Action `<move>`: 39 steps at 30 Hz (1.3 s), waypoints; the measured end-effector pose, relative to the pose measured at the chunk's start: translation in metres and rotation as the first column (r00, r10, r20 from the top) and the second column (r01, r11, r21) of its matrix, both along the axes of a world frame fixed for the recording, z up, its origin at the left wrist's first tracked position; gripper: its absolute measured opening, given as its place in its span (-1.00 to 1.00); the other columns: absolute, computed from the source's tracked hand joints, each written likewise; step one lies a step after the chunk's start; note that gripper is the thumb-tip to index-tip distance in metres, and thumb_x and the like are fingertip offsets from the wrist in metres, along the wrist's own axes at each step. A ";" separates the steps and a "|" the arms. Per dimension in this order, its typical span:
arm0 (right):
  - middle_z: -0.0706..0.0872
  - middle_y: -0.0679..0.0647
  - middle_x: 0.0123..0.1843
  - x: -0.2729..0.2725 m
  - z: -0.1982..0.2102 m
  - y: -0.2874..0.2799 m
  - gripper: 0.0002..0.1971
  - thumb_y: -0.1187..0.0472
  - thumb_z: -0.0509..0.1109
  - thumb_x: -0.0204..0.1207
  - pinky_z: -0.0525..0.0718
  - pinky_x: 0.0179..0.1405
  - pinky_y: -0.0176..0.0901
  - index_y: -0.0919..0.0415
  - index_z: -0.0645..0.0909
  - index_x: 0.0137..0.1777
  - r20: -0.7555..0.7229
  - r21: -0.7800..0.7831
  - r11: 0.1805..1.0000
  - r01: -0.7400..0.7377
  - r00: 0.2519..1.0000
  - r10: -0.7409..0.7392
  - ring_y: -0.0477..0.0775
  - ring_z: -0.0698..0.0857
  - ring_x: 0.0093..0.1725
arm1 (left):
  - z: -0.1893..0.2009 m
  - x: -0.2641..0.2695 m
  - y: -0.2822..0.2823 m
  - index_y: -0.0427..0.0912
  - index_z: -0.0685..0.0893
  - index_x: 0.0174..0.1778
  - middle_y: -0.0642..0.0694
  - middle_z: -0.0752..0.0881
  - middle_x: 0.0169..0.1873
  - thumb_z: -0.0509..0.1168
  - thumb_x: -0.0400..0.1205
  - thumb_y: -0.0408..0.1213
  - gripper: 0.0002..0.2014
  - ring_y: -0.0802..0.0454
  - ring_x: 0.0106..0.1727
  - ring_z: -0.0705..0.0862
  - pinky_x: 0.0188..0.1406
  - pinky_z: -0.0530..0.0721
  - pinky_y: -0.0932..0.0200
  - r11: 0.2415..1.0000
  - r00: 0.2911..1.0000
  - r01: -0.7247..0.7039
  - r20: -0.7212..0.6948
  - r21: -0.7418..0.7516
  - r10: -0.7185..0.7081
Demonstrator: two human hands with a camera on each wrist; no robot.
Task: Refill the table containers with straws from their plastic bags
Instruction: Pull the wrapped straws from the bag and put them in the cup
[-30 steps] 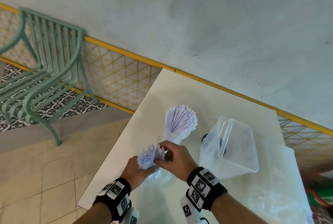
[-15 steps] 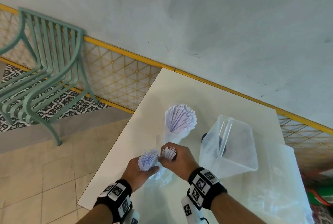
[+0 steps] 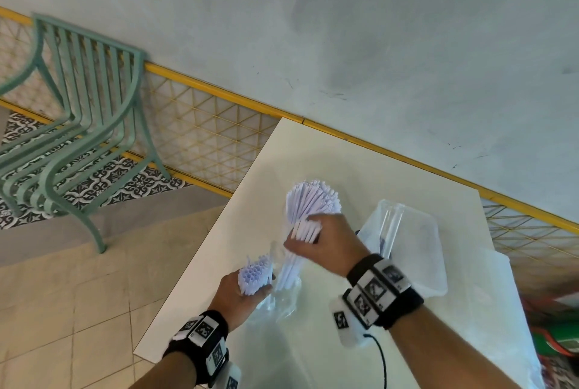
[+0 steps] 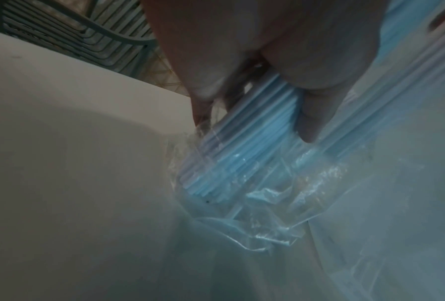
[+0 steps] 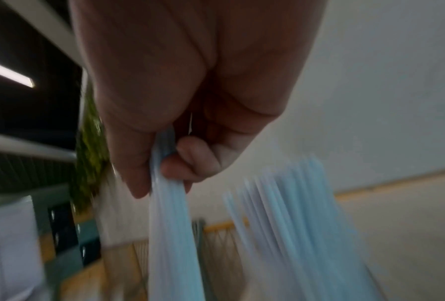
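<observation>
Straws (image 3: 252, 274), thin pale tubes bundled in crinkled clear plastic bag (image 3: 275, 298) on smooth white table (image 3: 313, 153), left hand (image 3: 238, 293) curled round them, right hand (image 3: 326, 240) pinching smaller bunch (image 3: 305, 230) beside full container (image 3: 313, 200), left wrist view alone showing bag's creased bottom (image 4: 255, 203).

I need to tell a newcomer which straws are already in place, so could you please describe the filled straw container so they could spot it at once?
Start at the white table against the grey wall. Near its middle, just beyond the right hand, the filled container stands beside the clear tub. Unlike the bundles in the hands, its straws fan upward untouched.
</observation>
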State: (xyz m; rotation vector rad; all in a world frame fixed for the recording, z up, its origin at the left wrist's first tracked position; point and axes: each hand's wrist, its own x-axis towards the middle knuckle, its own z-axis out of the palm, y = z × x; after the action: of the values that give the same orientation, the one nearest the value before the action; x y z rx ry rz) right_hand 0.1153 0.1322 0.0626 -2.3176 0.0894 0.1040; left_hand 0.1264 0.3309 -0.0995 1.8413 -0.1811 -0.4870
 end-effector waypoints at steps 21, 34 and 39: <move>0.47 -0.14 0.37 0.076 0.003 -0.043 -0.15 0.02 0.70 0.28 0.49 0.00 -0.48 -0.03 0.35 0.54 0.229 0.013 0.973 0.230 0.947 -0.227 -0.12 0.59 0.17 | -0.007 0.000 -0.004 -0.08 0.79 0.00 0.02 0.84 -0.12 0.45 0.26 0.11 -0.52 0.20 -0.10 0.79 -0.11 0.67 0.43 0.999 0.997 -0.029 -0.066 0.015 0.030; 0.69 -0.09 0.32 0.078 -0.027 -0.032 -0.75 0.05 0.33 0.66 0.54 0.38 0.15 0.06 0.59 0.29 0.276 -0.301 0.950 0.078 0.961 0.009 0.01 0.66 0.30 | -0.006 0.000 -0.004 -0.10 0.78 0.01 0.01 0.84 -0.11 0.55 0.48 -0.23 -0.79 0.19 -0.07 0.79 -0.15 0.64 0.52 0.999 0.997 -0.044 -0.067 0.014 0.045; 0.62 -0.06 0.46 0.080 -0.026 -0.029 -0.68 0.12 0.28 0.70 0.55 0.40 0.16 0.07 0.52 0.43 0.282 -0.334 0.943 0.002 0.954 0.098 0.01 0.61 0.41 | -0.007 0.000 -0.005 -0.13 0.78 0.02 0.01 0.84 -0.10 0.55 0.49 -0.25 -0.78 0.28 -0.10 0.77 -0.17 0.61 0.55 0.999 0.997 -0.048 -0.056 0.023 0.049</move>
State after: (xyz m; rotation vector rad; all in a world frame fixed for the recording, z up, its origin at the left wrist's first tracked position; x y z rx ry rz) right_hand 0.1954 0.1030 0.0364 -2.6444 -0.1115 -0.2530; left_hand 0.1265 0.3261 -0.1061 1.8467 -0.0926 -0.5080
